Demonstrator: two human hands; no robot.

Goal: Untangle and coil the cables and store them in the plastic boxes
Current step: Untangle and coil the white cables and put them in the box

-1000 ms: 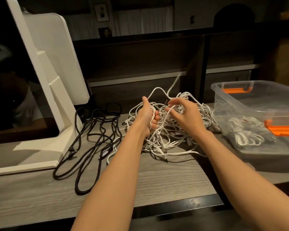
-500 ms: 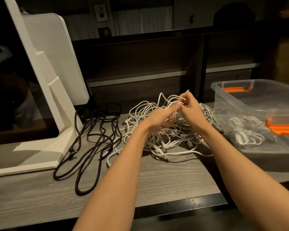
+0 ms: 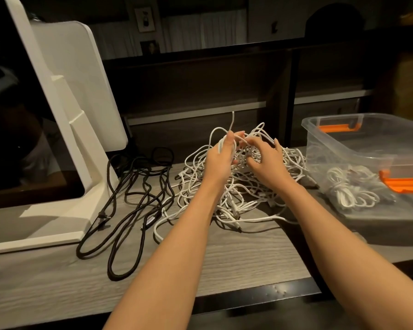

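Progress check, head view. Both hands are in the white cable tangle (image 3: 243, 184) at the table's centre. My left hand (image 3: 221, 160) has its grip curled round a few gathered strands, one free end (image 3: 232, 120) sticking up toward 12 o'clock above the thumb. My right hand (image 3: 265, 160) sits just at 3 o'clock of the left, fingers spread and hooked loosely over the heap; whether any fingertip actually pinches a strand I cannot tell, since the strands hide the tips.

Done so far, judging from the layout: the clear plastic box (image 3: 343, 148) with orange latches, at 3 o'clock of the pile, already holds coiled white cables (image 3: 346, 191) on its floor. I cannot count them through the wall, but there look to be several bundles.

Left to do: the white tangle is large and knotted, spread over the table (image 3: 224, 265) from the hands down toward 6 o'clock. The black cables (image 3: 134, 198) at 9 o'clock of it lie in loose loops beside the white stand (image 3: 76, 129), uncoiled and untouched. Only one box is in view.

Estimate: early-to-middle stage. Current step reads as freeing one white cable by its end before coiling it.
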